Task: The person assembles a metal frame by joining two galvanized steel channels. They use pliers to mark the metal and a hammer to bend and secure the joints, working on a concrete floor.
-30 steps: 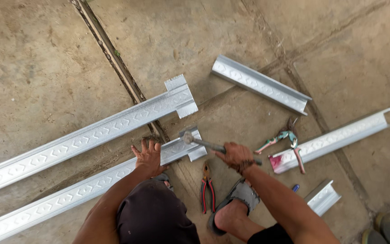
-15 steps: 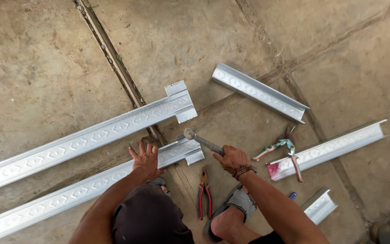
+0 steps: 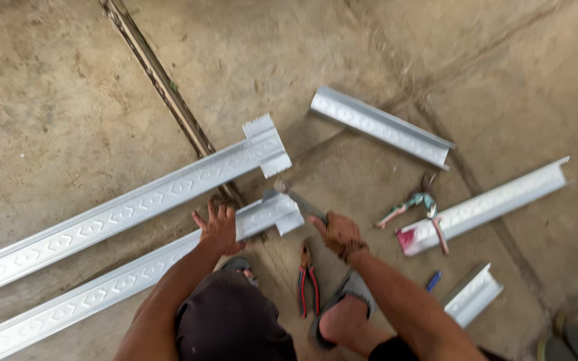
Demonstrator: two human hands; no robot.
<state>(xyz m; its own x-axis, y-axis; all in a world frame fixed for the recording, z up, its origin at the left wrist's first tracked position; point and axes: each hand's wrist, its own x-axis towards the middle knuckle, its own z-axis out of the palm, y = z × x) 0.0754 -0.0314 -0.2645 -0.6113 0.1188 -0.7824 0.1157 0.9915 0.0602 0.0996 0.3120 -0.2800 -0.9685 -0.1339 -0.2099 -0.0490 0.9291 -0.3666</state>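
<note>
left hand [image 3: 219, 228]: fingers spread, palm pressed flat on near channel [image 3: 122, 282], just back from its notched end
right hand [image 3: 338, 232]: fist wrapped round hammer [image 3: 300, 200] handle, grip tight
hammer: head sits at the near channel's end tab, touching or just above it, cannot tell; handle slants down-right into the fist
near channel: long embossed metal strip, flat on the concrete floor [image 3: 68, 100], runs from lower left up to centre
far channel [image 3: 135, 200]: same kind, parallel and just above the near one, T-shaped notched end up right, not touched
floor joint [image 3: 162, 83]: dark groove running diagonally, passes under both long channels
short channel [image 3: 381, 126]: upper right, lying alone, well apart from hands
right channel [image 3: 486, 205]: right side, red mark on its near end
snips [image 3: 417, 206]: greenish head, red handles, lying across the right channel's near end
pliers [image 3: 308, 277]: red handles, on floor between knee and foot, below right hand
offcut [image 3: 471, 294]: small channel piece, lower right
blue marker [image 3: 434, 280]: just left of offcut
sandal [image 3: 342, 301]: grey, on person's foot, beside pliers
</note>
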